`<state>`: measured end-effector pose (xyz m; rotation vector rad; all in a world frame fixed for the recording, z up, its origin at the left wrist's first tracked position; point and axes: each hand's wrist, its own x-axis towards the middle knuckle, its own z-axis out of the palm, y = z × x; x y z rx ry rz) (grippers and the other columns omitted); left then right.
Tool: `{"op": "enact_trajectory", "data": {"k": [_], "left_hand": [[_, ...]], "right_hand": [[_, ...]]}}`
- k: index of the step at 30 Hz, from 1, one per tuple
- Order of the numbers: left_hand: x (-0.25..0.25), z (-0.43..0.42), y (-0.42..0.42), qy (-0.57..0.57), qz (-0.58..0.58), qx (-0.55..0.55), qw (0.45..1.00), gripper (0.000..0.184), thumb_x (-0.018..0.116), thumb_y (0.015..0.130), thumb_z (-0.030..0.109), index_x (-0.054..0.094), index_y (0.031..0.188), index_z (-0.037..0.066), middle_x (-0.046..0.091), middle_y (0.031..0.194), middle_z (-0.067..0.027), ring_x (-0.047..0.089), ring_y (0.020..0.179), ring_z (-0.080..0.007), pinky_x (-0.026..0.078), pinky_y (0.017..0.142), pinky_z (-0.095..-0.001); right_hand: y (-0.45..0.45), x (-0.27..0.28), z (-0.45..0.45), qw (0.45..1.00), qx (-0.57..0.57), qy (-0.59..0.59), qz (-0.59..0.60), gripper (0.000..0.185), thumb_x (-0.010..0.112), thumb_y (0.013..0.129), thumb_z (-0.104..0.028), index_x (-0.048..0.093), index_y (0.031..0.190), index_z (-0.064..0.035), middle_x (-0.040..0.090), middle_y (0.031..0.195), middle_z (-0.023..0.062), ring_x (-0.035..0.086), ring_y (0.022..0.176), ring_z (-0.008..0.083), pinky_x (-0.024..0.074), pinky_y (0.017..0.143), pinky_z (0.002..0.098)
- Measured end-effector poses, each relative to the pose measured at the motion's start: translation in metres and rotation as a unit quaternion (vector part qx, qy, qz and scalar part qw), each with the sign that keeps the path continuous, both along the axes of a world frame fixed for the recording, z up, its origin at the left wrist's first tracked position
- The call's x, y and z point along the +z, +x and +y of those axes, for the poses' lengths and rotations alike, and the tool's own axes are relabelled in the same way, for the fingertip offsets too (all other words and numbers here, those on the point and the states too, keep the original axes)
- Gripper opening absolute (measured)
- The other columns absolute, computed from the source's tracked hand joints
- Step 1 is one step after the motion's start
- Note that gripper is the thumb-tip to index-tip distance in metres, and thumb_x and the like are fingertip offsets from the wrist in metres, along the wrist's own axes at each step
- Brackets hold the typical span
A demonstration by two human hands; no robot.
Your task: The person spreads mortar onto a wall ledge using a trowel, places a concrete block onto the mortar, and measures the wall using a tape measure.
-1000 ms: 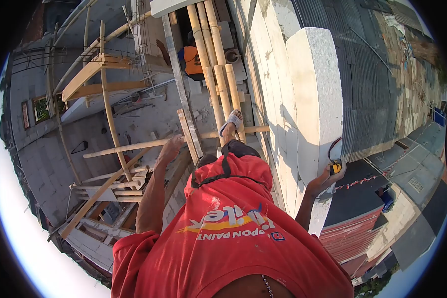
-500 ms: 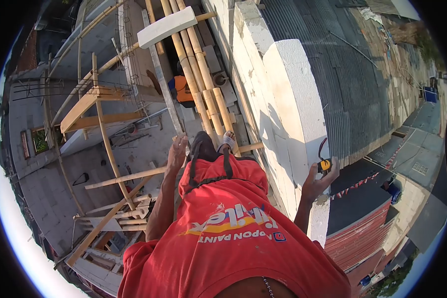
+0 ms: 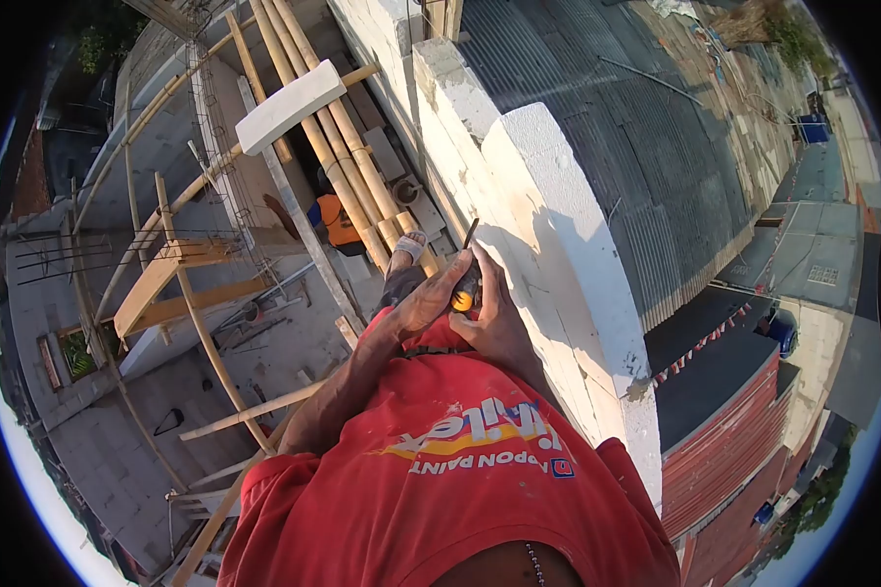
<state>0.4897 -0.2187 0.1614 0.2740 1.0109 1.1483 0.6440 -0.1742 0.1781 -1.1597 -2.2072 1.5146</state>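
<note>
A yellow-and-black tape measure (image 3: 463, 300) is between my two hands, in front of my waist. My right hand (image 3: 499, 318) is closed around its right side. From the left, my left hand (image 3: 429, 301) closes against it with bent fingers. A thin dark strip (image 3: 471, 233) sticks up past the fingertips; whether it is the strap or the blade, I cannot tell. The fingers hide much of the case. Just right of my hands runs a wall of white blocks (image 3: 563, 249), lit by the sun.
Lashed bamboo poles (image 3: 338, 166) form the walkway under my foot (image 3: 407, 249). Across them lies a loose white block (image 3: 291, 106). Below, a person in an orange vest (image 3: 340, 221) is partly hidden. Corrugated roofing (image 3: 646, 147) lies beyond the wall, and timber framing (image 3: 152, 284) stands left.
My right hand has brought the tape measure from the wall's top to my waist. My left hand has moved right to meet it. The view has shifted slightly.
</note>
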Motion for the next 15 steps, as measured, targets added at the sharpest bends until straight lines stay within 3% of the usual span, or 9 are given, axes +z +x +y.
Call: {"op": "enact_trajectory", "data": {"k": [1,2,4,7,9,11,12,15], "left_hand": [[0.002,0.004,-0.005,-0.009,0.007,0.017,1.000,0.041,0.063,0.101,0.028,0.041,0.130,0.008,0.057,0.109,-0.0054,0.062,0.096,-0.0142,0.054,0.079,-0.0290],[-0.017,0.004,-0.009,0.004,0.001,0.009,1.000,0.040,0.063,0.101,0.027,0.044,0.129,0.006,0.057,0.110,-0.0055,0.061,0.096,-0.0145,0.054,0.080,-0.0284],[-0.036,0.004,-0.011,0.047,0.021,0.019,0.998,0.038,0.062,0.101,0.026,0.049,0.127,0.003,0.057,0.111,-0.0055,0.061,0.096,-0.0148,0.053,0.081,-0.0275],[-0.037,0.015,-0.021,0.199,0.181,-0.023,0.963,0.037,0.062,0.101,0.026,0.052,0.125,0.000,0.058,0.111,-0.0056,0.061,0.095,-0.0143,0.054,0.083,-0.0276],[-0.036,0.021,-0.029,0.130,0.165,-0.074,0.975,0.038,0.063,0.100,0.026,0.052,0.126,0.000,0.059,0.112,-0.0063,0.062,0.095,-0.0142,0.055,0.084,-0.0279],[-0.031,0.034,-0.041,-0.127,0.007,-0.112,0.986,0.040,0.063,0.100,0.027,0.052,0.128,0.000,0.059,0.114,-0.0074,0.063,0.096,-0.0142,0.055,0.085,-0.0282],[-0.050,0.034,-0.047,-0.070,0.000,-0.130,0.989,0.041,0.062,0.101,0.030,0.052,0.129,0.002,0.061,0.112,-0.0089,0.063,0.097,-0.0137,0.056,0.086,-0.0285],[-0.013,0.051,-0.056,-0.128,0.051,-0.142,0.980,0.043,0.063,0.100,0.032,0.055,0.127,0.000,0.063,0.107,-0.0081,0.063,0.096,-0.0138,0.054,0.084,-0.0282]], "right_hand": [[-0.006,0.002,0.005,0.999,-0.006,-0.046,-0.010,0.098,0.070,0.079,-0.020,0.014,0.159,-0.0090,0.031,0.152,0.0311,0.034,0.142,0.0490,0.0357,0.115,0.0517],[-0.011,-0.005,0.008,0.998,-0.012,-0.059,0.017,0.100,0.064,0.078,-0.019,0.009,0.160,-0.0073,0.029,0.154,0.0316,0.029,0.145,0.0477,0.0321,0.117,0.0507],[-0.016,-0.021,0.013,0.997,0.009,-0.076,0.013,0.102,0.067,0.079,-0.023,0.007,0.160,-0.0070,0.027,0.155,0.0316,0.026,0.148,0.0463,0.0307,0.118,0.0497],[-0.025,-0.031,0.023,0.998,0.014,-0.063,-0.023,0.098,0.071,0.082,-0.028,0.015,0.159,-0.0054,0.028,0.154,0.0315,0.028,0.147,0.0453,0.0319,0.117,0.0478],[-0.029,-0.030,0.025,0.993,-0.036,-0.088,-0.062,0.091,0.073,0.084,-0.032,0.025,0.157,-0.0039,0.031,0.152,0.0311,0.032,0.144,0.0442,0.0338,0.115,0.0466],[-0.038,-0.020,0.035,0.975,-0.131,-0.149,-0.102,0.082,0.073,0.086,-0.034,0.036,0.152,-0.0021,0.034,0.150,0.0304,0.036,0.141,0.0423,0.0355,0.113,0.0453],[-0.034,-0.036,0.033,0.977,-0.162,-0.087,-0.111,0.068,0.071,0.088,-0.032,0.048,0.145,-0.0027,0.037,0.148,0.0262,0.043,0.135,0.0405,0.0387,0.110,0.0454],[-0.028,-0.037,0.045,0.984,-0.099,-0.123,-0.077,0.071,0.071,0.087,-0.031,0.045,0.148,-0.0062,0.036,0.151,0.0228,0.044,0.135,0.0417,0.0395,0.110,0.0459]]}}
